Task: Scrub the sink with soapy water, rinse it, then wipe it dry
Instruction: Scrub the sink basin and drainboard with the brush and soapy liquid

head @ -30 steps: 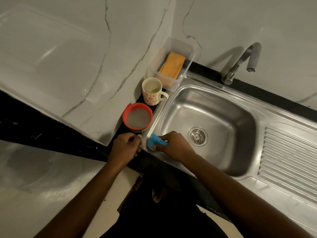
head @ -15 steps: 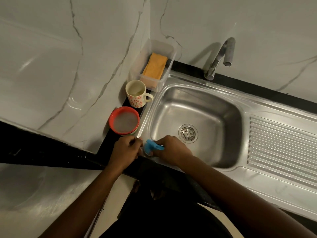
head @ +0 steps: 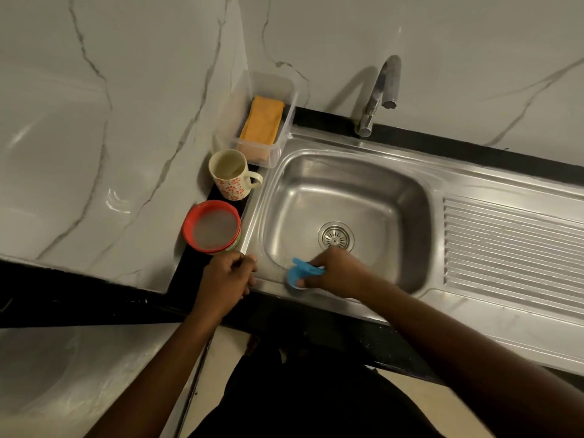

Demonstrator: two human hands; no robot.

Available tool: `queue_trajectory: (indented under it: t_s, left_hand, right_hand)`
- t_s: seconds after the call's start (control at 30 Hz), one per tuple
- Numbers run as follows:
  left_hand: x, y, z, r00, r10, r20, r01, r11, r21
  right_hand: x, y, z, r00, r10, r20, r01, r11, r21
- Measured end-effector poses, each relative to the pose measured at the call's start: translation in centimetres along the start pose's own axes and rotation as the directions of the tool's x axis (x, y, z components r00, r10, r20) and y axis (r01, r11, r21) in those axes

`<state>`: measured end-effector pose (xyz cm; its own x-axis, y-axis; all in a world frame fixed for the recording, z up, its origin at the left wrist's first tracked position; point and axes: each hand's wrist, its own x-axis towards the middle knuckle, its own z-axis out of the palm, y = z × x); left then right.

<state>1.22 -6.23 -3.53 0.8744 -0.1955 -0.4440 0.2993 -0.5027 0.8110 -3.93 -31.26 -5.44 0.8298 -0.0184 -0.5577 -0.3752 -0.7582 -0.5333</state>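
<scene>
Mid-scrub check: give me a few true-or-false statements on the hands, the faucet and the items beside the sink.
The right hand grips the blue scrubber at the near-left corner of the sink. True.
Water runs from the faucet. False: no stream shows.
The orange cloth lies in the clear container. True.
The mug stands inside the sink. False: it stands left of the sink, between the container and the red bowl.
The left hand grips the mug. False: it rests curled by the sink's near-left rim.
</scene>
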Motion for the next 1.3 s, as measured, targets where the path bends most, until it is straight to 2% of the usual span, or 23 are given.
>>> queue_trajectory:
  t_s: [0.1, 0.17, 0.37, 0.5, 0.63, 0.77, 0.9, 1.0, 1.1, 1.17, 1.3]
  left_hand:
    - [0.0, 0.4, 0.6, 1.0, 0.012, 0.005, -0.012, 1.0, 0.019]
    - [0.2, 0.5, 0.7, 1.0, 0.019, 0.0, -0.019, 1.0, 0.017]
    - [0.2, 0.2, 0.7, 0.999, 0.027, 0.031, -0.027, 1.0, -0.003]
    - [0.2, 0.1, 0.9, 0.999, 0.035, 0.039, -0.034, 0.999, -0.003]
    - [0.0, 0.4, 1.6, 0.996, 0.038, 0.076, -0.04, 0.999, 0.016]
    - [0.2, 0.9, 2.1, 0.991, 0.057, 0.119, -0.061, 0.998, 0.03]
    - [0.5, 1.0, 2.2, 0.985, 0.076, 0.156, -0.082, 0.996, 0.03]
    - [0.6, 0.9, 2.2, 0.98, 0.082, 0.179, -0.092, 0.995, 0.049]
    - [0.6, 0.7, 2.3, 0.977, 0.083, 0.195, -0.096, 0.994, 0.058]
    - [0.5, 0.6, 2.3, 0.974, 0.085, 0.211, -0.101, 0.992, 0.069]
    - [0.3, 0.6, 2.3, 0.969, 0.094, 0.229, -0.121, 0.987, 0.105]
  right_hand:
    - [0.9, -3.1, 2.2, 0.999, -0.012, -0.035, 0.014, 0.997, 0.077]
    - [0.3, -2.5, 2.1, 1.0, -0.004, -0.022, 0.005, 0.997, 0.08]
    - [-6.5, 6.5, -3.0, 0.992, 0.127, 0.008, -0.125, 0.987, -0.101]
    - [-9.1, 6.5, -2.5, 0.98, 0.194, -0.038, -0.198, 0.971, -0.137]
    - [-7.1, 1.3, 1.3, 0.981, 0.111, -0.162, -0.121, 0.991, -0.053]
    - [-6.2, -2.2, 4.2, 0.971, 0.015, -0.24, -0.035, 0.996, -0.079]
    - [-10.1, 1.9, 4.1, 0.978, 0.089, -0.19, -0.095, 0.995, -0.025]
    - [-14.1, 5.1, 3.8, 0.945, 0.192, -0.266, -0.183, 0.981, 0.059]
    - [-15.3, 5.5, 3.8, 0.903, 0.296, -0.312, -0.247, 0.951, 0.187]
    - [-13.9, 4.1, 3.9, 0.895, 0.307, -0.322, -0.257, 0.947, 0.191]
    - [-9.1, -0.4, 4.6, 0.906, 0.233, -0.353, -0.185, 0.969, 0.162]
